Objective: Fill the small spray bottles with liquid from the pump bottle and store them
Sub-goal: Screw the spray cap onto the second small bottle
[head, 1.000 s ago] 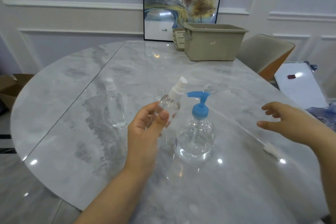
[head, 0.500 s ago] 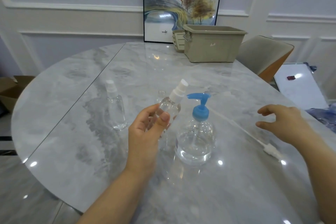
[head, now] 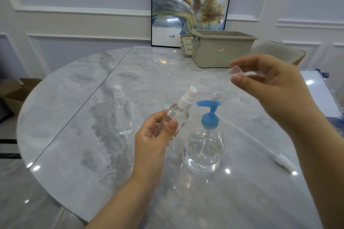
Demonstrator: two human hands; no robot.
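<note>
One bottle looks ready, one is in hand, storage is still to come.

At 9 o'clock a capped spray bottle (head: pixel 122 115) stands on the table (head: pixel 78 150); at centre our left hand (head: pixel 155 135) has its fingers wrapped around a second spray bottle (head: pixel 181 109), sprayer on, beside the pump bottle (head: pixel 204 143). At 2 o'clock our right hand (head: pixel 270 83) pinches a clear cap (head: pixel 236 70); we judge capping next, then the bin (head: pixel 223 50).

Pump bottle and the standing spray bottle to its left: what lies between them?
In the head view, the left hand lies between the pump bottle and the standing spray bottle, holding a second spray bottle tilted above the table.
</note>
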